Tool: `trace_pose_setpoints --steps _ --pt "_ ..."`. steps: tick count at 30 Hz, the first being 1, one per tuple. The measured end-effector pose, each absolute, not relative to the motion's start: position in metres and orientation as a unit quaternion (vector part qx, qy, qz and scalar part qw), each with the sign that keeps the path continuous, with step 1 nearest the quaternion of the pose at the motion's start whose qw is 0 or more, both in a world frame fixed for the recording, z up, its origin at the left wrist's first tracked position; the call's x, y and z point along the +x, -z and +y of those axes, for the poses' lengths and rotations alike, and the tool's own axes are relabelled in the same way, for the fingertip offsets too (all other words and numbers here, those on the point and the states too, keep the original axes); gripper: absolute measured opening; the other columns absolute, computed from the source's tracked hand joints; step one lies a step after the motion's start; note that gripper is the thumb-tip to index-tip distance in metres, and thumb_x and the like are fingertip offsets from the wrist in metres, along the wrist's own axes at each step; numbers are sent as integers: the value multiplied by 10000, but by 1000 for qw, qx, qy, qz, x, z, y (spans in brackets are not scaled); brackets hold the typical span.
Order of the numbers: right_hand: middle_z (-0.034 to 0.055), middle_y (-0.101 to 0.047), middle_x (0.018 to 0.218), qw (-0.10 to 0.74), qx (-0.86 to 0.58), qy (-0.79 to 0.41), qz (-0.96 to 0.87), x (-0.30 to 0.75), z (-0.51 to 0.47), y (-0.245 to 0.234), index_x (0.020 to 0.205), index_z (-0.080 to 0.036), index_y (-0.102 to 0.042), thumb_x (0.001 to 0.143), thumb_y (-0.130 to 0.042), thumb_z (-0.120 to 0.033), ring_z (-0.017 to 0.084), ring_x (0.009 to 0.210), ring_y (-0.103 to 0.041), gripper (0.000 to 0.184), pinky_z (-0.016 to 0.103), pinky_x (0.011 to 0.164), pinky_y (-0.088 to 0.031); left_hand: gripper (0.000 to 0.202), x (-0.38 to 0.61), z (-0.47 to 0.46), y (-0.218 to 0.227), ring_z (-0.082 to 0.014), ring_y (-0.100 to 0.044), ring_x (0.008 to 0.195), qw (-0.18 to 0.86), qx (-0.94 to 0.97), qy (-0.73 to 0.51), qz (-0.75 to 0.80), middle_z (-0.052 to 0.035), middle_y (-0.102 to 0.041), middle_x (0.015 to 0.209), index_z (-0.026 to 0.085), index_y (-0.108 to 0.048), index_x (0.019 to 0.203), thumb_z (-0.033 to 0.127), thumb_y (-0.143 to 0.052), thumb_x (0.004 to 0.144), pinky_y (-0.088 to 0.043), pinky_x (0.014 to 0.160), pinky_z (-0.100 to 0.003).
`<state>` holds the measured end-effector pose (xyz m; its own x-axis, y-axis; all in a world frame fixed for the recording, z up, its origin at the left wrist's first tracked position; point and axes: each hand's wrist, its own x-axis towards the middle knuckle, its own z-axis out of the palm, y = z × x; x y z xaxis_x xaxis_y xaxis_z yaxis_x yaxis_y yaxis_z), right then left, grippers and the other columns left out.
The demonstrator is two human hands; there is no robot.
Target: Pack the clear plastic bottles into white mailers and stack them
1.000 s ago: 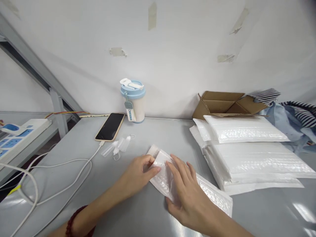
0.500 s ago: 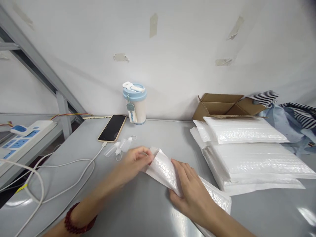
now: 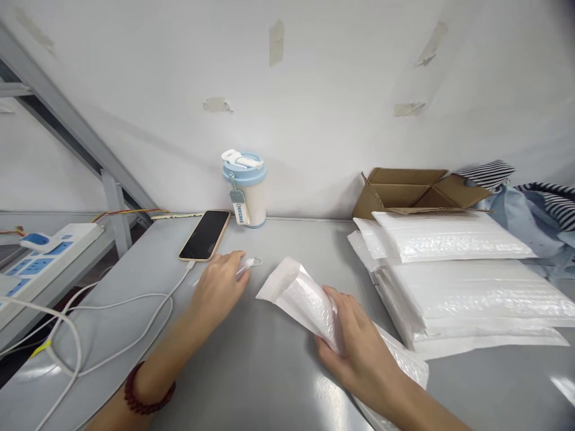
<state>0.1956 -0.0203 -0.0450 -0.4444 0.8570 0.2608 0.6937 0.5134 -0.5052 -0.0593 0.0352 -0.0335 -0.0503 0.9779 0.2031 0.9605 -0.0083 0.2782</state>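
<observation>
My right hand (image 3: 359,347) is wrapped round a white bubble mailer (image 3: 308,299), whose open end points up and left. More white bubble-mailer material (image 3: 406,359) shows beyond that wrist; I cannot tell whether it is the same mailer. To the left, my left hand (image 3: 218,284) lies over the small clear plastic bottles, with fingers and thumb closed on one clear bottle (image 3: 245,266). Its white neck and looped cap strap stick out past the fingertips. The other small bottles are mostly hidden under the hand. A red bead bracelet circles the left wrist.
A phone (image 3: 205,235) with a white charging cable (image 3: 167,311) lies left of the bottles. Behind stands a blue-lidded cup (image 3: 252,194). On the right are stacked bubble mailers (image 3: 467,293), an open cardboard box (image 3: 404,185) and cloth (image 3: 525,221). A power strip (image 3: 40,266) is far left.
My left hand has left the mailer's mouth and moved left onto the small bottles. The mailer's end now gapes wider, while my right hand keeps hold of it.
</observation>
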Motion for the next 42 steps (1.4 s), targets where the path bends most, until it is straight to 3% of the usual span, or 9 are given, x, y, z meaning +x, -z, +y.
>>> trace_pose_setpoints --steps 6,12,22,25,29,32,34,37,42 --pt "85 -558 1070 232 -465 -184 -834 194 -22 46 1334 -227 -228 782 -500 -135 245 933 -563 623 420 783 -517 442 -39 19 -1 -170 -658 646 270 510 -541 612 -33 -717 882 221 -517 1119 403 -664 744 -525 598 -297" --pt "87 -552 1106 229 -470 -195 -830 195 -22 47 1335 -240 -218 785 -499 -140 254 971 -560 626 437 807 -512 275 -35 15 4 -153 -662 630 281 497 -541 618 -27 -720 895 216 -595 989 448 -571 844 -539 655 -300" --pt "91 -548 1147 234 -470 -194 -829 195 -22 49 1348 -250 -199 797 -498 -146 263 1010 -555 635 449 830 -509 221 -47 26 14 -134 -607 560 255 403 -678 559 -20 -693 803 215 -499 988 411 -523 889 -520 619 -301" --pt "88 -549 1141 236 -470 -193 -829 194 -23 49 1344 -252 -211 789 -505 -143 263 1002 -555 638 448 823 -509 231 -41 22 20 -150 -615 600 292 446 -615 580 -24 -698 798 219 -542 974 426 -470 902 -523 629 -302" --pt "79 -558 1114 240 -466 -194 -829 193 -23 49 1325 -252 -239 783 -502 -129 250 965 -561 615 433 802 -512 391 -28 12 20 -217 -656 793 354 596 -379 614 -51 -729 959 261 -631 1103 496 -378 921 -516 731 -338" --pt "80 -558 1122 240 -463 -191 -831 193 -23 49 1322 -253 -240 783 -504 -133 253 974 -560 613 437 806 -511 499 -38 14 9 -242 -639 936 282 580 -396 654 -59 -693 1110 259 -573 1225 527 -274 929 -501 793 -356" --pt "78 -558 1123 241 -464 -191 -831 193 -24 49 1321 -256 -242 783 -507 -136 255 984 -559 612 440 814 -510 493 -54 21 1 -241 -634 920 213 540 -412 703 -68 -698 1076 222 -600 1151 509 -273 920 -500 765 -349" --pt "74 -559 1110 242 -467 -198 -827 193 -24 49 1321 -257 -246 784 -510 -134 249 975 -561 612 429 807 -512 355 -80 31 -5 -248 -637 827 120 545 -303 773 -65 -714 950 204 -639 967 448 -409 853 -479 731 -353" --pt "81 -557 1120 243 -470 -201 -824 193 -24 49 1319 -253 -254 785 -514 -137 253 986 -562 605 430 810 -514 331 -93 36 12 -270 -659 759 119 606 -183 765 -76 -721 790 204 -636 873 473 -455 805 -454 645 -332"
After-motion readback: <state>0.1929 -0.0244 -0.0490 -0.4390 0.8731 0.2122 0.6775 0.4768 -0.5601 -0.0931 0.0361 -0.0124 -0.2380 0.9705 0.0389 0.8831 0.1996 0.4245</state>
